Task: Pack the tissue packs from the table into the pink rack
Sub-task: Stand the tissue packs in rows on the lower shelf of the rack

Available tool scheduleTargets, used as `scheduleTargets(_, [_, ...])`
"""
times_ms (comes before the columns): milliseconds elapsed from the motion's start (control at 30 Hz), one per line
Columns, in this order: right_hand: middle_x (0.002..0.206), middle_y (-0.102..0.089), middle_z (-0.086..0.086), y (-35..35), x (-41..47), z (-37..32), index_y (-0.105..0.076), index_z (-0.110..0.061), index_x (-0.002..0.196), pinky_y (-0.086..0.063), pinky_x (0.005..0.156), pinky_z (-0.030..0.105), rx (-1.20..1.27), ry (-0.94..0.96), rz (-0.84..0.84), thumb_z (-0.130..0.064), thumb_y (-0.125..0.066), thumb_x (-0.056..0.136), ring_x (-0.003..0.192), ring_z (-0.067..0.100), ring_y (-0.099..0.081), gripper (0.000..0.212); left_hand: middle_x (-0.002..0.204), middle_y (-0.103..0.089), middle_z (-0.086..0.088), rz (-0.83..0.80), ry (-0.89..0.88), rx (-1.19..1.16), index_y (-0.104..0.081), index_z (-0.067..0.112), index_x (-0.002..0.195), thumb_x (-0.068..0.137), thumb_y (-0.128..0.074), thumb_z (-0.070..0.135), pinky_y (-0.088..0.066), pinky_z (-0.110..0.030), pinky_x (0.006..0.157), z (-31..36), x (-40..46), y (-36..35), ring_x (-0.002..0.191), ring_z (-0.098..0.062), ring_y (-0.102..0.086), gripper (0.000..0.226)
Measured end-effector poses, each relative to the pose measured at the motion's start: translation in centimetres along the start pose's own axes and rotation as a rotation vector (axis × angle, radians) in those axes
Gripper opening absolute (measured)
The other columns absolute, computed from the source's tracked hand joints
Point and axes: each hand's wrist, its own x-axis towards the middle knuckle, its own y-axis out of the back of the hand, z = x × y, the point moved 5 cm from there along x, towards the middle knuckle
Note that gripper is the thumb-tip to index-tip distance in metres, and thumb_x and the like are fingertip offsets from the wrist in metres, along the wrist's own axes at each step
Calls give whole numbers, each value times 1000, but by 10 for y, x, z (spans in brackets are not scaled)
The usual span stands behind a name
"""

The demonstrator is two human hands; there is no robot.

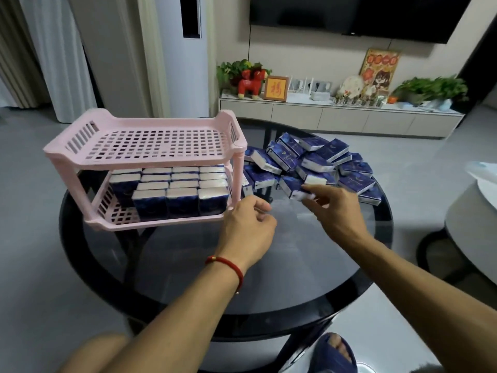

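A pile of dark blue tissue packs (pixel 320 164) lies loose on the far right part of the round glass desk (pixel 282 265). The packs lean on one another at mixed angles, their long axes pointing every which way, white ends showing here and there. At the near edge of the pile the right hand (pixel 333 211) reaches in with its fingers (pixel 309 188) curled around one pack (pixel 295 189), which lies tilted with its long axis running from near right to far left and its white end toward the near side.

Just left of the pile stands the pink rack (pixel 145 168), a two-shelf plastic frame with slotted shelves, its long side running left to right. The lower shelf (pixel 115 211) holds rows of packs (pixel 177 189) standing upright, white ends up, packed side by side from the far wall toward the near rim, with a bare strip on the near left. The top shelf (pixel 150 144) carries nothing.

The left hand (pixel 250 224) hovers just beside the rack's near right post, fingers loosely curled and holding nothing; a red cord (pixel 226 265) circles its wrist.

Beyond the desk a low white cabinet (pixel 336 114) stands along the wall with a red toy horse (pixel 251 83), a framed picture (pixel 275 88) and green plants (pixel 430 88) on it, under a dark screen (pixel 357 14).
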Motion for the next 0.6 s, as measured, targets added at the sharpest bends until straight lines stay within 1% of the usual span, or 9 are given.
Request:
scheduleTargets(67, [91,-78,1,8,-24,-5,-72,-18,124,-61,66,31,353,-112,-142,-20,-70,96,78,14,-72,29,103,-68,0,-25,63,-124,-63,22,116,96,-58,12,-63,-38,83,0,4,-10,90,-17,-69,23])
scheduleTargets(133, [92,-77,12,15,-43,-10,-72,-8,120,-58,67,32,728,-269,-206,-17,-64,99,77,23,-71,24,108,-65,2,-66,135,-220,-53,20,136,100,-58,12,-62,-42,89,-1,6,-23,93,-16,-68,37])
scheduleTargets(233, [94,-74,18,21,-57,-16,-70,-2,118,-55,68,31,955,-357,-243,-17,-61,100,75,23,-65,26,119,-65,-6,-120,212,-432,-47,13,148,100,-61,13,-62,-42,90,-2,6,-42,96,-20,-70,49])
scheduleTargets(267, [95,-74,17,23,-58,-19,-70,-2,118,-54,69,32,946,-345,-253,-17,-61,100,74,23,-65,25,122,-67,-10,-133,223,-508,-52,12,144,101,-60,13,-63,-40,87,-1,5,-46,98,-23,-71,44])
scheduleTargets(333, [95,-77,14,28,-59,-25,-71,-8,119,-57,71,37,770,-233,-266,-15,-64,99,74,23,-67,22,118,-72,-16,-147,251,-662,-67,9,126,103,-57,16,-63,-38,83,2,3,-47,101,-28,-72,27])
scheduleTargets(433, [94,-77,-1,28,-60,-35,-72,-29,117,-61,74,31,387,13,-345,-21,-71,95,81,15,-72,23,92,-76,-16,-154,333,-846,-71,8,92,103,-57,20,-62,-41,78,0,4,-46,86,-29,-74,21])
scheduleTargets(500, [96,-74,-11,24,-58,-35,-73,-37,113,-59,76,24,201,90,-391,-28,-70,95,88,8,-70,20,82,-69,-14,-143,353,-825,-65,11,88,102,-59,13,-59,-42,73,-4,9,-46,77,-29,-71,16])
scheduleTargets(533, [96,-72,-14,24,-55,-31,-75,-36,111,-58,74,22,133,110,-354,-26,-68,96,88,6,-69,19,81,-66,-14,-130,363,-821,-64,11,88,101,-58,9,-58,-43,74,-5,11,-46,74,-27,-68,15])
scheduleTargets(600, [95,-69,-12,30,-42,-18,-77,-26,105,-52,69,16,-37,152,-163,-18,-66,94,81,4,-64,17,85,-64,-17,-115,375,-845,-63,8,91,101,-53,1,-56,-48,79,-7,13,-45,73,-27,-64,16])
